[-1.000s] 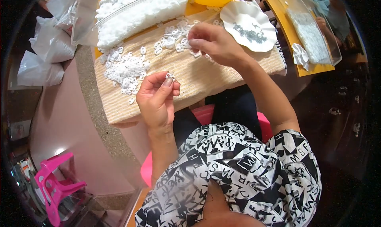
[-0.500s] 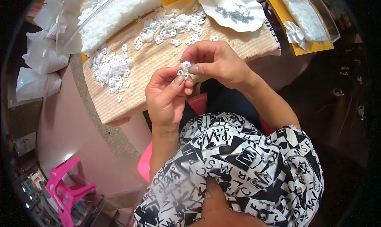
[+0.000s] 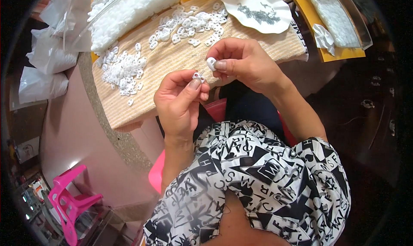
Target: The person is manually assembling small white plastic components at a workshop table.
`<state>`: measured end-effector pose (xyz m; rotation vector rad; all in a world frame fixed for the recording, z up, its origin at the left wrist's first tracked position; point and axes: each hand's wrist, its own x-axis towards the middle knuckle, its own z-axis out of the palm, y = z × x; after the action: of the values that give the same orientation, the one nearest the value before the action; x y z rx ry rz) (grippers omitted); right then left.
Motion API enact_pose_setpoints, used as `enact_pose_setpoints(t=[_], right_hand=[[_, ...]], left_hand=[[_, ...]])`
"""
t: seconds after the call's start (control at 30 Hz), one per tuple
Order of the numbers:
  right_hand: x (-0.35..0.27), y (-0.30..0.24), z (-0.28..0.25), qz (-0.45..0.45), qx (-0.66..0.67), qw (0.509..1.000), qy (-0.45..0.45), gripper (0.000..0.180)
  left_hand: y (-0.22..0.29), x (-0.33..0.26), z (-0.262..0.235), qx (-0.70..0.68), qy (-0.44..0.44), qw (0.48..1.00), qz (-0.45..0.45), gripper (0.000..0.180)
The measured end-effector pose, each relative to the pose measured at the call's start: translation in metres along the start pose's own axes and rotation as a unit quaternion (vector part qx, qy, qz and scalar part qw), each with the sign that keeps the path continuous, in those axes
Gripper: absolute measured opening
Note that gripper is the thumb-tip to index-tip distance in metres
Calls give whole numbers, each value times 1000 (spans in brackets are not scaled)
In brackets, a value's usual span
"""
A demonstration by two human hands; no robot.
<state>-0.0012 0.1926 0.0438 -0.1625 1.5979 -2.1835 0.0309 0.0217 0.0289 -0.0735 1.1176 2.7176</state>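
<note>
Above the near edge of the cloth-covered board (image 3: 172, 58), my left hand (image 3: 178, 106) pinches a small white plastic piece with holes (image 3: 198, 76) between thumb and fingers. A little farther off and to the right, my right hand (image 3: 251, 67) grips a larger oval white plastic piece (image 3: 211, 63), also with a hole in it. The two pieces are apart. To the left lies a pile of small white pieces (image 3: 124, 71). Beyond my hands, larger white pieces (image 3: 189, 26) are scattered on the cloth.
A white wavy-rimmed plate (image 3: 231, 0) with small dark metal bits (image 3: 260, 15) stands at the far right of the board. Clear bags of white pieces (image 3: 133, 15) lie at the back left, another bag (image 3: 333, 22) at the far right. A pink stool (image 3: 73, 203) stands lower left.
My hands have drawn apart. The right hand has moved slightly right and away from the left with the oval piece, which was against the small piece before.
</note>
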Motion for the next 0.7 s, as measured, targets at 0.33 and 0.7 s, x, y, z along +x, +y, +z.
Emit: enact_pose_setpoints(t=[0.33,0.7], right_hand=[[-5,-9,8,7,-20,1000,19,15],[-9,-16,12,-9,-53,998,16,14]], left_hand=[[1,-3,3,43,9,999,9,14],[1,-4,3,70,2,997,16,14]])
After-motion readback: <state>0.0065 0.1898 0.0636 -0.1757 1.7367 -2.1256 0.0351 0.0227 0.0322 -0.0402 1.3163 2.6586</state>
